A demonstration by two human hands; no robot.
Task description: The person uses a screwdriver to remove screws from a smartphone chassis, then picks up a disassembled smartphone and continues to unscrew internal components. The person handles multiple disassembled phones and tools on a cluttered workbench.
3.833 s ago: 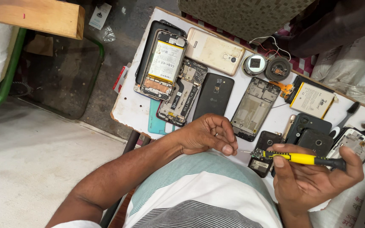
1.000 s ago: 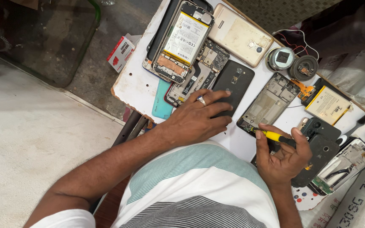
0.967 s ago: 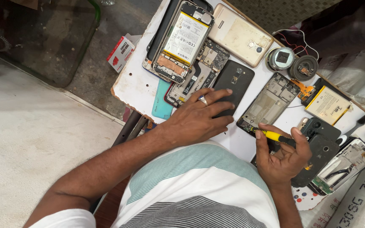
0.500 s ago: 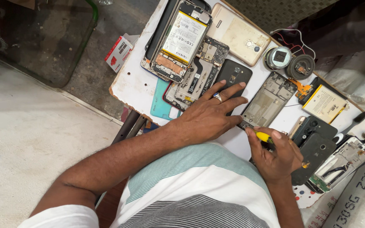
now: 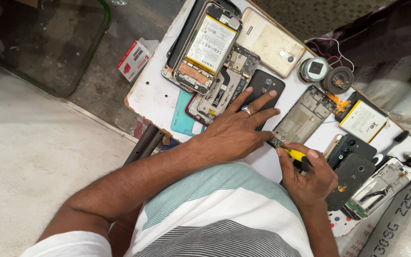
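Right hand [image 5: 310, 178] grips a yellow-handled screwdriver [image 5: 293, 153], fingers clenched round the handle, tip set at the bottom corner of a bare phone frame [image 5: 303, 116] that lies near the middle of the white board [image 5: 151, 97]. Left hand [image 5: 236, 126] lies flat and spread, palm down, fingers resting on a black phone back cover [image 5: 262, 88] just beside the frame, thumb side at the frame's lower end; it clasps nothing. Judged from how it lies, the frame is already stripped of screen and battery, with the work now at one corner; whether any screws are left in it is too small to tell. Round about, more phones lie open: one with its battery exposed [image 5: 205, 47] at the board's far left corner, a circuit board assembly [image 5: 224, 85] against it, a teal cover [image 5: 184, 116] by the near left edge, a gold back cover [image 5: 269, 43] along the far edge. Two round parts with red wires [image 5: 327, 74] sit past the frame. A loose battery [image 5: 362, 121] with a white label and orange flex lies toward the right edge; dark back covers [image 5: 353, 166] and another opened phone [image 5: 381, 185] crowd the right corner. Off the board, on the floor by its left edge, a small red-and-white carton [image 5: 134, 59]. A white printed sack [image 5: 400, 219] lies beyond the right corner.
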